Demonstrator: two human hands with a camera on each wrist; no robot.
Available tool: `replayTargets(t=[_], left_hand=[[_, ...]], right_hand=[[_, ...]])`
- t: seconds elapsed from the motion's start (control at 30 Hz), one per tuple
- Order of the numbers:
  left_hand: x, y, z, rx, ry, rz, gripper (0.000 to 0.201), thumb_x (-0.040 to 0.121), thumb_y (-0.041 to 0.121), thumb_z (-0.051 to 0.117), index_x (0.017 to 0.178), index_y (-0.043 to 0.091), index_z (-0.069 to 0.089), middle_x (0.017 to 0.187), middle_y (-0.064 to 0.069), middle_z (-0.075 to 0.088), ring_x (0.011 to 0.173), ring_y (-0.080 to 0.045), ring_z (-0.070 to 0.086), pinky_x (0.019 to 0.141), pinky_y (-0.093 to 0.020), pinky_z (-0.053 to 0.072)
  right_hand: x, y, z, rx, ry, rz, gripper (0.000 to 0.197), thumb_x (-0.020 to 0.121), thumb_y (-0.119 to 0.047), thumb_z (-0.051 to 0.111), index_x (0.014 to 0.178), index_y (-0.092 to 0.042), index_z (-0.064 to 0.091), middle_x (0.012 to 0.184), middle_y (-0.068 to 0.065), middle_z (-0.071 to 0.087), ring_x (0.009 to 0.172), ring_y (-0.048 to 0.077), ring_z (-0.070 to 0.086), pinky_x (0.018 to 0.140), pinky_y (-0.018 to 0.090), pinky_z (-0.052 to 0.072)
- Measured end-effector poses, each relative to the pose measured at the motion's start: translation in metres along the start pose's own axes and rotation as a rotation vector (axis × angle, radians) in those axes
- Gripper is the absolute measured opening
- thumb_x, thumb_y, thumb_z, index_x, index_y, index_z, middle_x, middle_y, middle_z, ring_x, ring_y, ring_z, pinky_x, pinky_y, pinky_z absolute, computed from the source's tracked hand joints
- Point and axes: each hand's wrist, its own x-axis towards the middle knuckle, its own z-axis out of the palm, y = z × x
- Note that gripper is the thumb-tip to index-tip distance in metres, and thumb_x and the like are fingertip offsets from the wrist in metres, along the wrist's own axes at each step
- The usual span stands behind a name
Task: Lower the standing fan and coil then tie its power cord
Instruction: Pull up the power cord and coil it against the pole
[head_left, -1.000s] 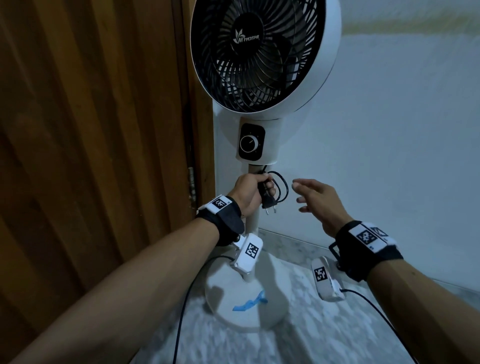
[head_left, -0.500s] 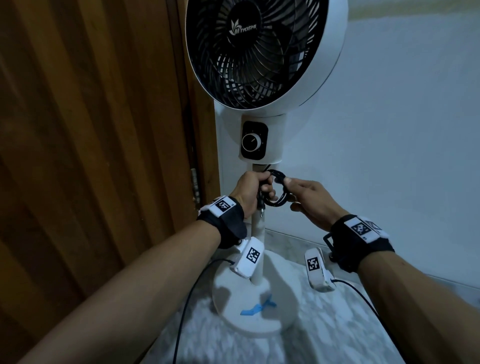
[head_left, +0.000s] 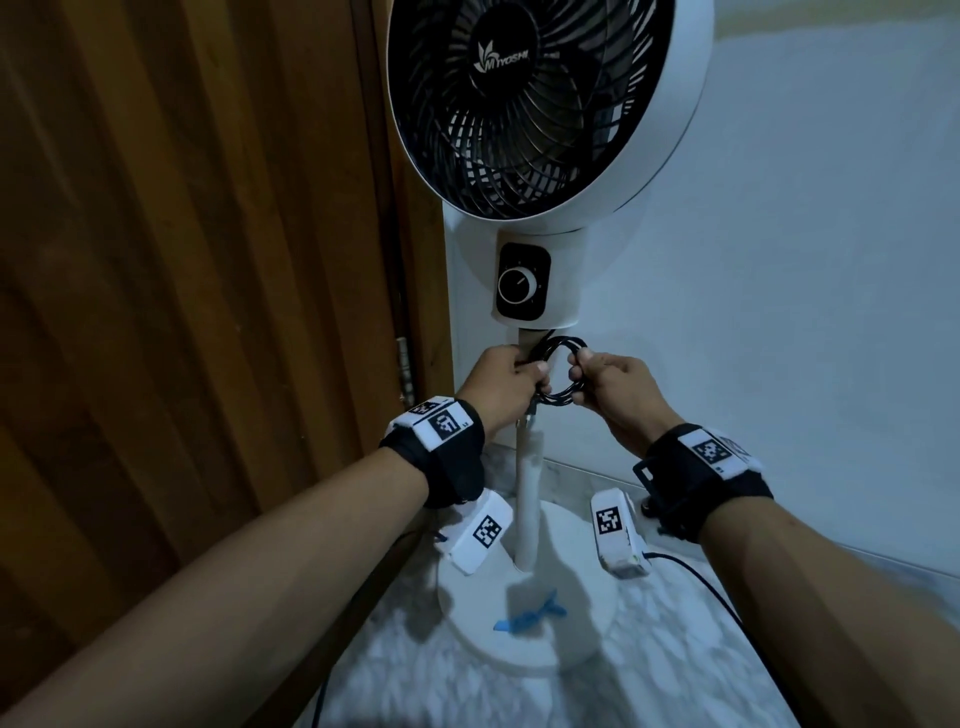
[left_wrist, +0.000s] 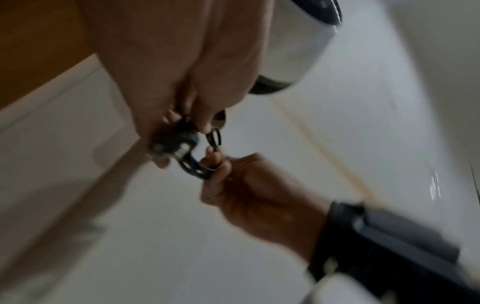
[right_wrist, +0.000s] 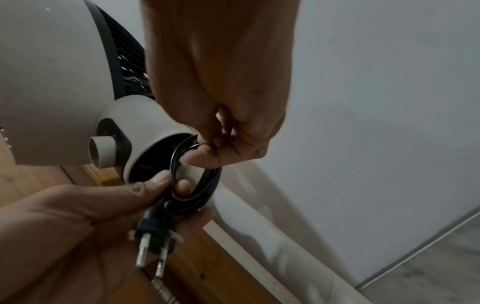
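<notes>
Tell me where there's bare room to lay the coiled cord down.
The marble floor right of the fan base shows bare, bordered by the wall. The base's front rim is free beside the blue tie. It is crowded at the pole, where both hands hold the cord.

Left hand: forearm entering from 7 o'clock, fingers curled, thumb pressing the cord coil's left side. Right hand: forearm from 4 o'clock, thumb and forefinger pinching the coil's right side.
</notes>
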Motion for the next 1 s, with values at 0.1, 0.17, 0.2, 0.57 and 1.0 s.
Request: replayTargets(t=[0.1,0.17,0.2,0.57,1.0], left_hand=[[0.0,-0.004,0.001,0.079,0.092,-0.014,0.02,0.093,0.02,0.055,0.094,0.006,0.069,0.091,-0.015,0.074,0.082,-0.031,0.07,0.082,-0.042,0.059],[-0.001,-0.005,0.001,0.234,0.077,0.019,0.023,0.094,0.024,0.052,0.095,0.009,0.069,0.092,-0.016,0.073,0.085,-0.033,0.07,0.08,-0.044,0.06],[-0.002,-0.005,0.001,0.281,0.069,0.031,0.024,0.095,0.023,0.051,0.094,0.007,0.069,0.091,-0.017,0.072,0.084,-0.033,0.07,0.078,-0.043,0.06],[0.002,-0.007,0.003,0.108,0.21,-0.002,0.023,0.09,0.012,0.055,0.092,0.003,0.076,0.081,-0.016,0.076,0.067,-0.022,0.068,0.068,-0.036,0.06],[0.012,-0.031,0.009,0.121,0.256,0.102,0.023,0.088,0.013,0.055,0.082,-0.002,0.071,0.085,-0.024,0.072,0.069,-0.023,0.059,0.07,-0.039,0.057]], right_hand=[[-0.001,0.0,0.003,0.055,0.009,0.002,0.023,0.103,-0.017,0.05,0.098,0.001,0.065,0.075,0.003,0.055,0.063,0.012,0.051,0.056,0.016,0.051],[-0.004,0.0,0.003,0.07,0.021,0.007,0.024,0.101,-0.016,0.053,0.106,0.004,0.066,0.076,0.004,0.056,0.065,0.012,0.053,0.056,0.015,0.053],[-0.006,0.001,0.002,0.072,0.027,0.01,0.024,0.101,-0.015,0.055,0.108,0.005,0.066,0.078,0.005,0.058,0.067,0.012,0.055,0.057,0.015,0.054],[-0.017,-0.005,-0.008,0.116,-0.012,0.048,0.017,0.097,-0.001,0.054,0.106,0.007,0.066,0.091,0.014,0.069,0.083,0.018,0.067,0.083,0.027,0.059],[-0.02,0.069,-0.025,-0.476,-0.133,0.21,0.022,0.09,0.002,0.055,0.104,0.001,0.073,0.093,0.015,0.068,0.077,0.022,0.065,0.078,0.033,0.062]])
